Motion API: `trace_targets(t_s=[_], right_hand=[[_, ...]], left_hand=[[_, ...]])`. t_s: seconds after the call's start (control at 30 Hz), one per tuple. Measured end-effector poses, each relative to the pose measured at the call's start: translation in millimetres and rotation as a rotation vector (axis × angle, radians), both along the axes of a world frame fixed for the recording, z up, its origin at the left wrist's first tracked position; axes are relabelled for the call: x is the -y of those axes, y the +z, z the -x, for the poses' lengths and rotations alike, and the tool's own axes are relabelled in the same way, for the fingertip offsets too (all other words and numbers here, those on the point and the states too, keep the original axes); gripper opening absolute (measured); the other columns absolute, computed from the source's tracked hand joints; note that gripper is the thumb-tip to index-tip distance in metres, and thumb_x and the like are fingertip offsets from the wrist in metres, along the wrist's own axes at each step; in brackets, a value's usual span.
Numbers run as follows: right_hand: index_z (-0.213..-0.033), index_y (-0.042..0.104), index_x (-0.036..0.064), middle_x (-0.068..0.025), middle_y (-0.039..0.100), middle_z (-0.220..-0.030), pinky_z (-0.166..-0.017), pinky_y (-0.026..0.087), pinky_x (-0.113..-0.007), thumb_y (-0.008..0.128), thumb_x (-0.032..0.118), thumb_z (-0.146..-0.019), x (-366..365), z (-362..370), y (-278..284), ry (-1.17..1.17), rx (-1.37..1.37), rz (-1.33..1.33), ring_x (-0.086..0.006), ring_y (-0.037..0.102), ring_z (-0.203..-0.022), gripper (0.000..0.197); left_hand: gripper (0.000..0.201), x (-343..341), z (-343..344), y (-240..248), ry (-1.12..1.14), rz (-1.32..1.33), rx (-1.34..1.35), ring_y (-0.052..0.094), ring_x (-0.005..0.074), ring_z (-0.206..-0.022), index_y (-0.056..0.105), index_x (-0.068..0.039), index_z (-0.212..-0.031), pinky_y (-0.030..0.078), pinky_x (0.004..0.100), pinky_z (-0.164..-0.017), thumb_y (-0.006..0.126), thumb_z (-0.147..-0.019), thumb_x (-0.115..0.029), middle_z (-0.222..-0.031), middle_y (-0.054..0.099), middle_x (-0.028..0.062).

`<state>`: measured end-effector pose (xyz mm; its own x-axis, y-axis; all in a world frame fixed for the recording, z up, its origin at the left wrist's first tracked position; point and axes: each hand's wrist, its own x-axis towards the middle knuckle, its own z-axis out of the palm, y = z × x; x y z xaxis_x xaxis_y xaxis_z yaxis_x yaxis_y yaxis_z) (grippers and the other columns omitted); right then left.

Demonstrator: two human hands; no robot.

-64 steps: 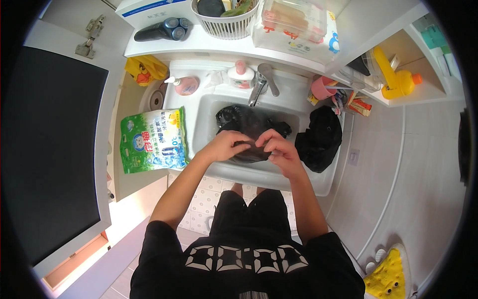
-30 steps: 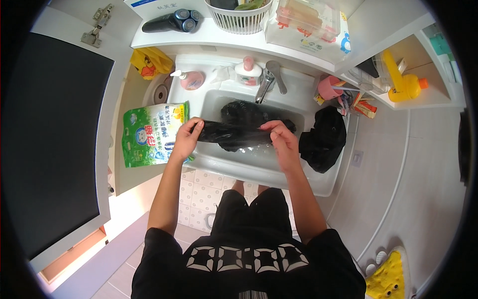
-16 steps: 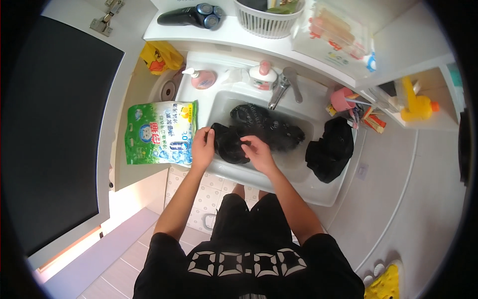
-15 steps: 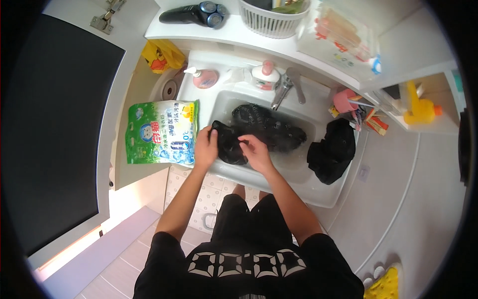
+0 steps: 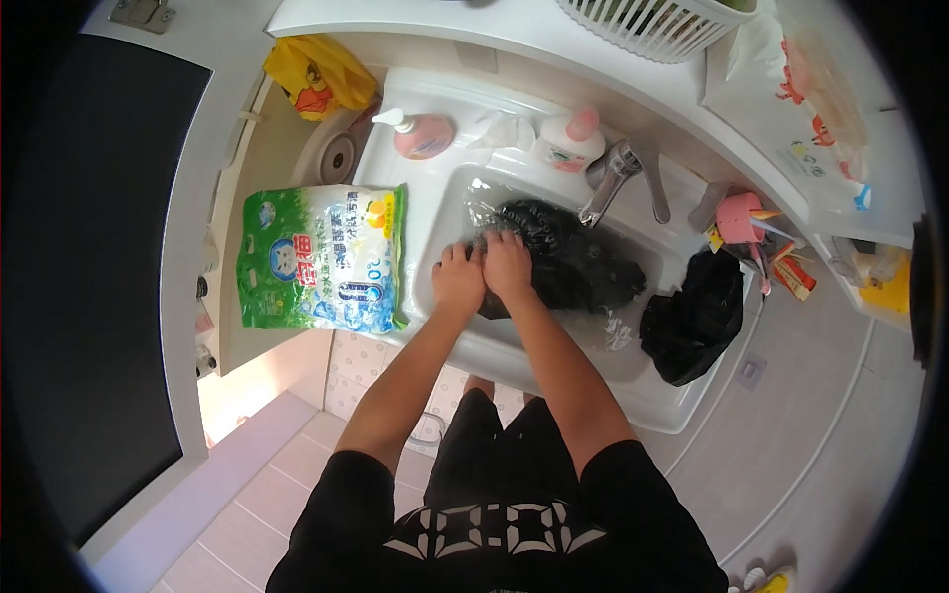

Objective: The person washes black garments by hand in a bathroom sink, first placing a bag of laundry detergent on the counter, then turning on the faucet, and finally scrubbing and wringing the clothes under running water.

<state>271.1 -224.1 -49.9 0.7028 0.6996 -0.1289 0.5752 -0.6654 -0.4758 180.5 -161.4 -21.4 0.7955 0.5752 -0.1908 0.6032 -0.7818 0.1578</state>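
Note:
My left hand [image 5: 460,278] and my right hand [image 5: 508,265] are side by side at the left end of a white sink [image 5: 652,413]. Both are closed on a dark wet cloth [image 5: 493,308], pressed down at the water's surface; the fingertips are partly hidden. Beside them, more black clothing [image 5: 583,272] lies soaking in greyish water below the faucet [image 5: 615,178]. A separate bundle of black cloth [image 5: 697,316] rests on the sink's right rim.
A green and white detergent bag [image 5: 321,259] stands left of the basin. Along the back ledge are a pink pump bottle [image 5: 423,136] and a white bottle with a pink cap [image 5: 570,140]. A pink cup [image 5: 739,217] holds brushes at the right. A shelf with a white basket [image 5: 657,25] overhangs the back.
Both hands have come together and pushed the black cloth down into the water, where it was held up at the sink's front left before. The view has shifted.

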Motion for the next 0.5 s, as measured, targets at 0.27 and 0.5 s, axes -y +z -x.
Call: trace_targets(t_s=[0.27, 0.5], right_hand=[[-0.119, 0.063, -0.0011, -0.0219, 0.069, -0.107, -0.084, 0.054, -0.042, 0.078, 0.009, -0.077, 3.7, -17.5, 0.4, -0.27, -0.446, -0.215, -0.0357, 0.068, -0.096, 0.045], [-0.117, 0.062, 0.0059, -0.0006, 0.063, -0.089, -0.075, 0.049, -0.026, 0.068, 0.015, -0.095, 77.6, -20.8, 45.9, -0.594, -1.031, -0.822, -0.0095, 0.059, -0.084, 0.024]], left_hand=[[0.05, -58.7, 15.6, -10.5, 0.451, 0.832, 0.313, 0.07, 0.0334, -0.098, 0.064, 0.003, -0.125, 0.053, 0.04, -0.089, 0.076, -0.08, -0.017, -0.108, 0.072, 0.0204], [0.025, -52.0, 9.9, 67.7, 0.495, 1.212, 0.288, 0.06, 0.0095, -0.094, 0.072, -0.001, -0.112, 0.046, 0.0251, -0.084, 0.07, -0.094, -0.019, -0.1, 0.071, 0.0021]])
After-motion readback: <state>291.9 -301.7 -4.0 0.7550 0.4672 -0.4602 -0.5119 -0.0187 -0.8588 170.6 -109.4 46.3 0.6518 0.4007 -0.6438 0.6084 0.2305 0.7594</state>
